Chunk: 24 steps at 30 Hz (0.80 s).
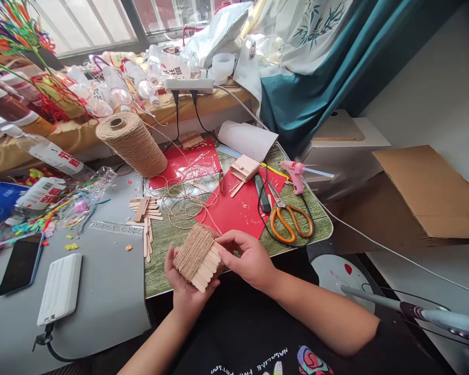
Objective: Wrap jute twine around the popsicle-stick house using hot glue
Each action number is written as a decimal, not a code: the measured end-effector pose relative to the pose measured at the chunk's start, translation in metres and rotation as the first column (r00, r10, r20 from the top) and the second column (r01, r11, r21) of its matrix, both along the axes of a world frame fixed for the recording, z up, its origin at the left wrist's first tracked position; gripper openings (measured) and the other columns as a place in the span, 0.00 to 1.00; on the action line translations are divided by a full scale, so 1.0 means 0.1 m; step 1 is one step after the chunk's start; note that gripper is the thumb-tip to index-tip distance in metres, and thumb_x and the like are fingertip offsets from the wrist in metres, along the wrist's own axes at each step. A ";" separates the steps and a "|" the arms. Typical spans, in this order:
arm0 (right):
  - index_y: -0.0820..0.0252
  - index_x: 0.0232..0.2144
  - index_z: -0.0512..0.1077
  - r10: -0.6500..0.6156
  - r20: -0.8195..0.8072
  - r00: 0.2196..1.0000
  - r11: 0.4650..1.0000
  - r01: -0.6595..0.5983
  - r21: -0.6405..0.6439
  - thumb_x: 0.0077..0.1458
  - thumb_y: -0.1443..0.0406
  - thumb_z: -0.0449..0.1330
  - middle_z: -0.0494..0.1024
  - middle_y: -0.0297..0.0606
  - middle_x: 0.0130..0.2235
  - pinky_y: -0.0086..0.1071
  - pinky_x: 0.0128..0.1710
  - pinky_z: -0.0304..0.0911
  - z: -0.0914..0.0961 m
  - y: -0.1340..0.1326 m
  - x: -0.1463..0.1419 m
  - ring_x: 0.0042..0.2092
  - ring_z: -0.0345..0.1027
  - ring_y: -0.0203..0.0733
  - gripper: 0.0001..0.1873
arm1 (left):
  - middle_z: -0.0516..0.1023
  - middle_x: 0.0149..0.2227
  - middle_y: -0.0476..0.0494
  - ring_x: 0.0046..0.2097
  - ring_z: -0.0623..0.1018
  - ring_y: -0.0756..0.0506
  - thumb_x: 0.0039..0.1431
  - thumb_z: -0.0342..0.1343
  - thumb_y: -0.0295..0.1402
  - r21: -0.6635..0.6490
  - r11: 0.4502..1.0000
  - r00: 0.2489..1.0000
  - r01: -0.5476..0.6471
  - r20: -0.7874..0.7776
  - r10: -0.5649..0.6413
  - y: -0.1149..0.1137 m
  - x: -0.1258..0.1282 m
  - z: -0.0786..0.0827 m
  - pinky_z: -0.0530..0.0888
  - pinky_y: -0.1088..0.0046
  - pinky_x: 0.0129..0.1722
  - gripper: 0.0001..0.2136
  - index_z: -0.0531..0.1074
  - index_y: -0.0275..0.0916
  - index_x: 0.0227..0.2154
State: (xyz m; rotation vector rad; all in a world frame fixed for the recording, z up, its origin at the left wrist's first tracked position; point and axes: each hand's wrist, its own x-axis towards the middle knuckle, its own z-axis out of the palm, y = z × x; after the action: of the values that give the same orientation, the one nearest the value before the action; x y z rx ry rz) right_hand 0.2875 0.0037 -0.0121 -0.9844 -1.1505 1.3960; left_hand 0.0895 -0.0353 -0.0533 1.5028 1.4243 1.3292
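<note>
My left hand is wrapped round a craft-stick panel from below and the left side. Jute twine covers most of the panel in close turns, while the rounded stick ends show bare along its lower right. At the panel's upper right edge, my right hand pinches with thumb and fingers, close to where the twine strand meets the wound part. Loose loops of twine lie on the table beyond the hands. Behind them stands a large twine spool.
Scissors, a utility knife and a pink glue gun lie at the right. A small stick box rests on red sheets. Loose craft sticks, a power bank and a phone are at the left.
</note>
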 end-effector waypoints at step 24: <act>0.59 0.42 0.80 0.124 0.191 0.974 0.983 -0.147 0.108 0.65 0.65 0.62 0.80 0.38 0.41 0.32 0.40 0.70 0.31 0.15 0.15 0.39 0.73 0.39 0.07 | 0.78 0.55 0.39 0.60 0.76 0.35 0.62 0.66 0.39 -0.086 0.911 0.850 0.402 -0.336 -0.407 0.61 -0.07 0.89 0.74 0.52 0.60 0.13 0.76 0.45 0.48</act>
State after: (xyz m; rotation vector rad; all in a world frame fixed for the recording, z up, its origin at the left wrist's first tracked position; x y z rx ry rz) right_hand 0.3028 0.0182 0.0186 -0.9782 -1.4466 1.3453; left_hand 0.0824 0.0258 0.0360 1.9715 1.2145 0.8205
